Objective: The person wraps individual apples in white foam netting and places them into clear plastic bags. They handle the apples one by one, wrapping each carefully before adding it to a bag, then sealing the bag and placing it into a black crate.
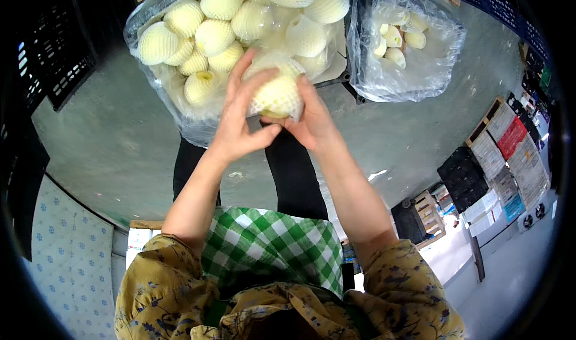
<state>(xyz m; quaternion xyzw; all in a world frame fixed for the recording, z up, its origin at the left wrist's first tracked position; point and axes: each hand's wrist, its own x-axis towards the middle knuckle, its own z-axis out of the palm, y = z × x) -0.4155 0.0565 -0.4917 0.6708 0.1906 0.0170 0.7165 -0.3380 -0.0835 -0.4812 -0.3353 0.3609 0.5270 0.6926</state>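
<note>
Right hand (314, 119) grips a netted fruit (277, 97)! Left hand (234, 117) curves beside it, fingers spread, near the heaped fruits (215, 37) in plastic (193, 124).

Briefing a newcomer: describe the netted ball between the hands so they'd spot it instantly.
Find the big lined container at the top, left of the smaller one. At its near edge, look between the left hand and right hand. The pale-yellow netted ball there is held, unlike those heaped behind it.
</note>
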